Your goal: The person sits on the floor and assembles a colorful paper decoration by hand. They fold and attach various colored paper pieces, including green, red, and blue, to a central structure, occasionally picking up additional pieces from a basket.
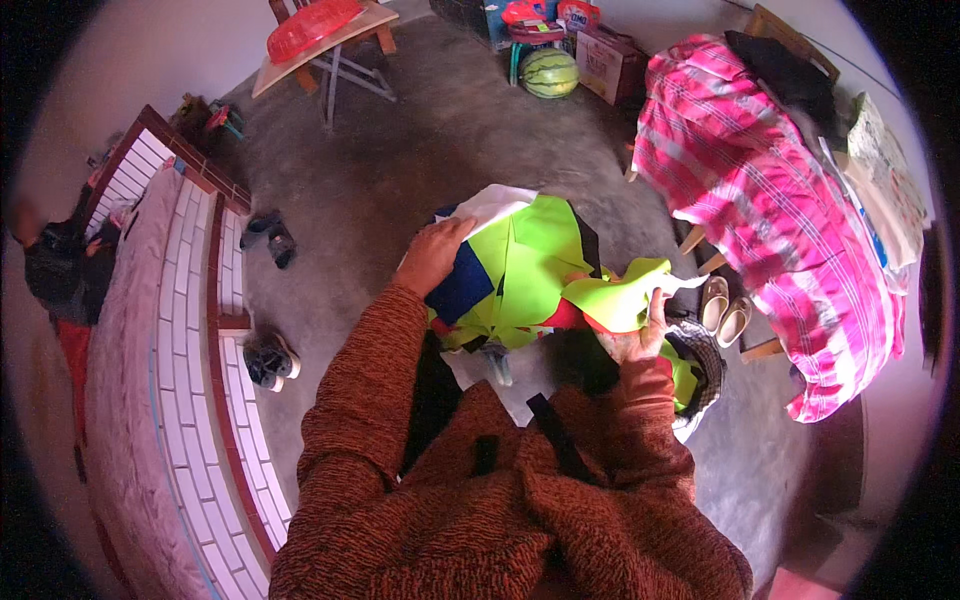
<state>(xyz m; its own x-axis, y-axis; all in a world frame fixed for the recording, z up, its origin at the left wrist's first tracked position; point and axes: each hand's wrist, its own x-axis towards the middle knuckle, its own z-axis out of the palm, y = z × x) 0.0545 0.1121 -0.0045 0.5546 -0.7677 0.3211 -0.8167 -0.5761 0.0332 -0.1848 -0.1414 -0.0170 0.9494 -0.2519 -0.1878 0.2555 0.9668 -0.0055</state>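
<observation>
In front of me lies a loose pile of neon yellow-green cloth (540, 250), with dark blue cloth (465, 285) at its left side and bits of red and black among it. My left hand (432, 255) is closed at the pile's upper left, its fingers on the edge of a white cloth piece (500, 203). On the right, my right hand (643, 338) pinches a separate yellow-green cloth piece (625, 295) between thumb and fingers, lifted beside the pile. Under that hand, a checked basket or bag (706, 365) holds more yellow-green cloth.
A pink plaid cover (730, 190) drapes furniture at right, with pale shoes (725, 315) beside it. Dark shoes (270, 360) stand by the white-tiled bed platform (190, 330) at left, where another person (65, 265) is. Farther off are a watermelon (550, 74) and a table (325, 45) with a red basin.
</observation>
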